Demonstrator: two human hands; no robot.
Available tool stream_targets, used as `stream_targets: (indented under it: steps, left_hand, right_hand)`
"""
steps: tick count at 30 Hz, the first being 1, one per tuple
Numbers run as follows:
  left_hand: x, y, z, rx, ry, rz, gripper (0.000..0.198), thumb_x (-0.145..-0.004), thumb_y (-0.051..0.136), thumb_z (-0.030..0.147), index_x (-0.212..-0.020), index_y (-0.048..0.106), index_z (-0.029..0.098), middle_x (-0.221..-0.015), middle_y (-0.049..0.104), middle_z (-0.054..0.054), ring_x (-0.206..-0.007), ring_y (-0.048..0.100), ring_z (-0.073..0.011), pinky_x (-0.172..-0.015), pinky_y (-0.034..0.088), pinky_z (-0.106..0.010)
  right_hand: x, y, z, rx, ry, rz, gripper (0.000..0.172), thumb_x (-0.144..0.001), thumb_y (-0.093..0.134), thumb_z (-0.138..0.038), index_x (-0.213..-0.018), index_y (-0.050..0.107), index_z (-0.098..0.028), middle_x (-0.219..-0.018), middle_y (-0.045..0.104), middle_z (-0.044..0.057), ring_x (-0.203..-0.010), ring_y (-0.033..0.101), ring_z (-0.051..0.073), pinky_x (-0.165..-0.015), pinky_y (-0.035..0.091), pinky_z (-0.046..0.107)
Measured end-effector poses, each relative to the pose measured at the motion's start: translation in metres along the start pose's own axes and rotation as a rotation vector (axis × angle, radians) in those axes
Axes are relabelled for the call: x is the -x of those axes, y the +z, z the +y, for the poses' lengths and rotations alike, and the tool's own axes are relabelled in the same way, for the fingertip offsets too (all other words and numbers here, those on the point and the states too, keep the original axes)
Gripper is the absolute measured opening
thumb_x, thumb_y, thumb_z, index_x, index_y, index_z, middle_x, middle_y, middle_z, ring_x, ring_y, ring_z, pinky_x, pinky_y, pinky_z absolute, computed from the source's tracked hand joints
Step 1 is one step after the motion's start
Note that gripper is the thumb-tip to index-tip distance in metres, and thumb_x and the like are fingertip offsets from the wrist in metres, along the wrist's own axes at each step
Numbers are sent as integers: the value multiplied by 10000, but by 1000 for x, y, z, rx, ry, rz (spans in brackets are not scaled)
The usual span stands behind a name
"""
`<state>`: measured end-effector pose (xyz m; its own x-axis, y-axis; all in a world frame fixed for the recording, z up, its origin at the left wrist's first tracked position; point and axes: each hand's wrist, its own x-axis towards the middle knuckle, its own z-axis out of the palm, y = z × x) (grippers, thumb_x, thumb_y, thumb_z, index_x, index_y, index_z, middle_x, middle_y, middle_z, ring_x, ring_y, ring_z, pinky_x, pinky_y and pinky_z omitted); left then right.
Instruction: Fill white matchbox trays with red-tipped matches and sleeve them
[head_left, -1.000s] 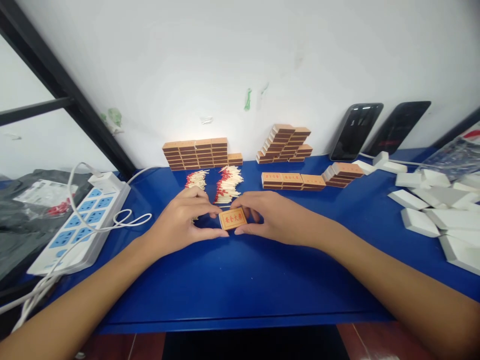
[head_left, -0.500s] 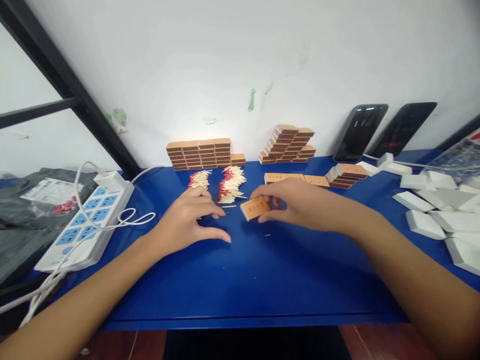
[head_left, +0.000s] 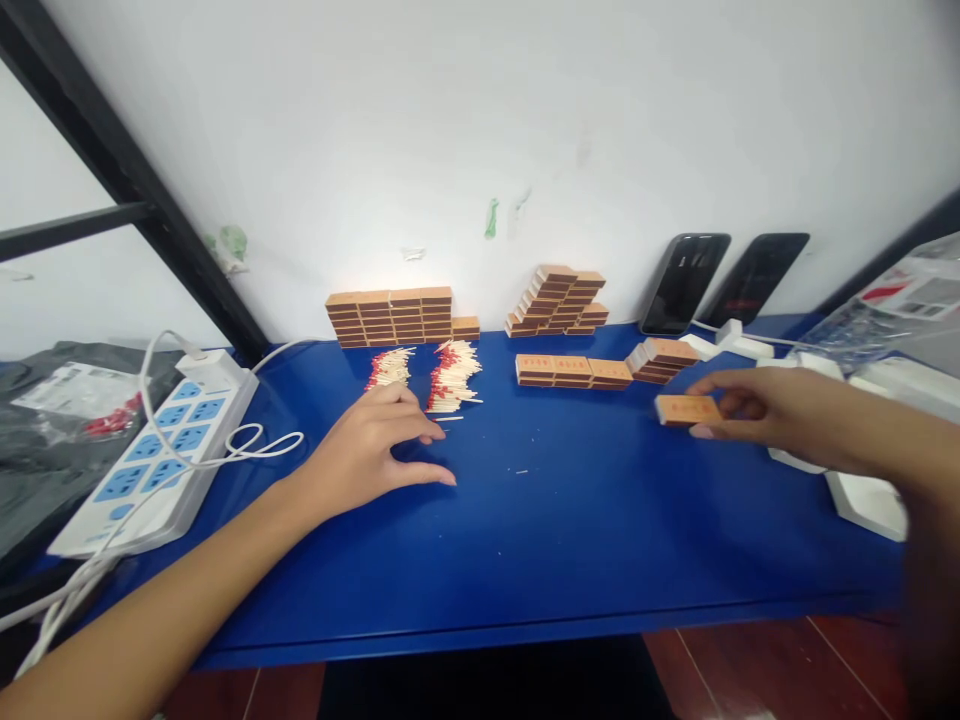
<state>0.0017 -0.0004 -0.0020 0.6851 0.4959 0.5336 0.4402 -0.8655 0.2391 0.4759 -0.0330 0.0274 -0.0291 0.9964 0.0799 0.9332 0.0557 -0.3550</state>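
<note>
My right hand (head_left: pixel 757 408) pinches an orange matchbox (head_left: pixel 686 410) above the right part of the blue table (head_left: pixel 570 520). My left hand (head_left: pixel 386 440) is open, thumb and fingers apart, with nothing between them. It rests close to two piles of red-tipped matches; the left pile (head_left: pixel 390 368) is partly hidden behind it, and the other match pile (head_left: pixel 454 376) lies just to its right. A low row of matchboxes (head_left: pixel 571 370) lies left of the held one, and a slanted matchbox stack (head_left: pixel 663 358) stands just behind it.
Along the wall stand a neat matchbox stack (head_left: pixel 390 315) and a stepped matchbox stack (head_left: pixel 556 300). Two dark phones (head_left: pixel 685 284) lean there too. White inner trays (head_left: pixel 870 505) are heaped at the right, partly behind my arm. A white power strip (head_left: pixel 157 440) with cables lies at left.
My right hand has carried the matchbox from the middle of the table to the right, near the white trays. My left hand has hardly moved. The view has shifted slightly.
</note>
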Motion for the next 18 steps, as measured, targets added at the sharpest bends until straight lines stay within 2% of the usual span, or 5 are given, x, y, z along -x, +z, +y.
stream_targets:
  steps: [3,5,9,13,18]
  left_hand:
    - [-1,0,-2,2,-2,-4,371,-828,897,520,-989,809,198,-849,762,-41,-829,653,-191,-802,551,-350]
    - [-1,0,-4,2,11,3,352,-836,896,506,-986,809,200,-844,767,-36,-828,647,-191,-801,548,-349]
    - [-1,0,-4,0,17,-4,345,-852,885,507,-992,810,201,-845,764,-29,-831,642,-187,-792,537,-344]
    - [-1,1,-3,1,4,-17,342,-856,883,511,-985,808,203,-846,758,-25,-834,642,-185,-784,527,-337]
    - [-2,0,-6,-7,16,3,320,-874,875,494,-973,805,197,-833,754,-26,-815,629,-181,-773,526,-335]
  right_hand:
    - [9,3,1,-33,130,-121,324,-941,709,-518,-1141,772,-270,-946,792,189,-765,721,274,-739,496,456]
    - [17,-1,12,7,171,-41,430,-923,699,-615,-1199,742,-288,-986,792,174,-803,721,266,-776,489,458]
    - [31,-8,56,183,391,61,661,-678,691,-873,-930,753,-266,-911,791,134,-742,706,306,-721,485,466]
    - [38,1,77,265,389,-7,630,-713,610,-881,-762,685,-257,-838,772,132,-777,709,328,-711,489,434]
    - [37,13,72,349,393,4,464,-800,623,-719,-823,687,-260,-894,758,132,-813,700,327,-711,482,427]
